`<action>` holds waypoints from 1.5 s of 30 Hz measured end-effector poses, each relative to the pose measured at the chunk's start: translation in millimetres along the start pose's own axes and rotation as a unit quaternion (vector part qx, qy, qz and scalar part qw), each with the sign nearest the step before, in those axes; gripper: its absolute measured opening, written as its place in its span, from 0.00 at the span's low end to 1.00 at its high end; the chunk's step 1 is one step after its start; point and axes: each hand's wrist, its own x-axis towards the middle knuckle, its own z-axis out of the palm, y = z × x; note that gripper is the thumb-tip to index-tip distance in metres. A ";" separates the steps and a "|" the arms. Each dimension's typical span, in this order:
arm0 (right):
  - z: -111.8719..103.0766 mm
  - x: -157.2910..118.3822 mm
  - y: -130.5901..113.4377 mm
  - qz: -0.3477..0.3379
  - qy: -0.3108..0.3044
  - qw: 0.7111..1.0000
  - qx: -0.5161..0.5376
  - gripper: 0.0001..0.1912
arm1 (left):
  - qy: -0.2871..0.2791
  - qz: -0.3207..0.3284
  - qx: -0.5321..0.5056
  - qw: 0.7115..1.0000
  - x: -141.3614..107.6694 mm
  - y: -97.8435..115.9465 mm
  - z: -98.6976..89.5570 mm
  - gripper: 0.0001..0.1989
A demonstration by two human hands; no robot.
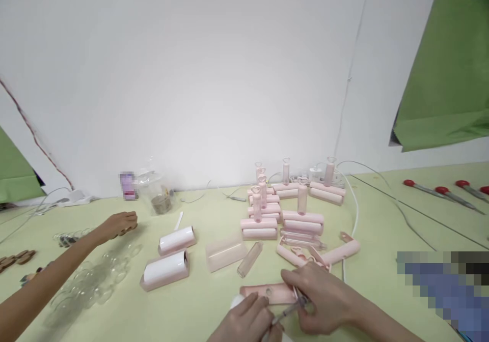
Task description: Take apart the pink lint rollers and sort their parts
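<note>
My left hand [246,321] is closed at the lower left edge of a flat pink piece [280,294] with a round hole; a white part shows beside its fingers. My right hand [324,298] is closed around a thin metallic tool [287,310] at the piece's right end. The tool slants down toward my left fingers, its tip hidden. Just behind my right hand lie opened pink roller parts [342,253]. A clear narrow tube [250,259] and a translucent pale pink cover [225,254] rest farther left.
Assembled pink rollers [259,228] stand behind the hands. White rolls [167,268], clear rings [103,276] and a clear container [158,194] are at left, where another person's hand [121,225] reaches in. Red-handled tools [443,192] and cables lie at right.
</note>
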 end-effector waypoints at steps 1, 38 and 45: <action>-1.7 0.3 3.6 0.021 0.013 1.000 -0.001 0.08 | 0.014 0.006 0.013 1.000 0.8 -2.1 -3.0 0.09; -18.0 65.5 -32.3 -0.003 0.143 0.984 0.102 0.22 | 0.027 -0.368 0.137 0.919 -19.8 -68.4 -25.0 0.13; -16.8 65.9 -30.8 0.000 0.144 0.985 0.095 0.22 | 0.010 -0.378 0.133 0.916 -21.4 -68.1 -25.6 0.13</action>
